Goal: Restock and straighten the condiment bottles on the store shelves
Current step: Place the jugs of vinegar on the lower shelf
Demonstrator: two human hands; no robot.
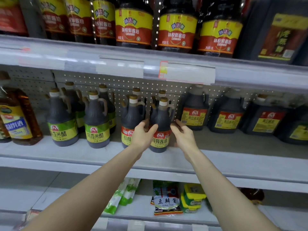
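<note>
left hand [143,132] grips the left side of the soy sauce bottle [160,117], upright at the near edge of the middle shelf [83,152]; right hand [182,134], fingers relaxed, is just beside its right side.

Soy sauce bottle [159,120]: dark brown, red-and-yellow label, gold cap.
Vinegar bottles [97,114]: dark, green-yellow labels.
Back panel [116,84]: white, dotted holes.
Shelf [66,152]: pale grey.

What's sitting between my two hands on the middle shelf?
The front red-labelled soy sauce bottle, seen in the head view. The left hand grips its left side; the right hand is at its right.
</note>
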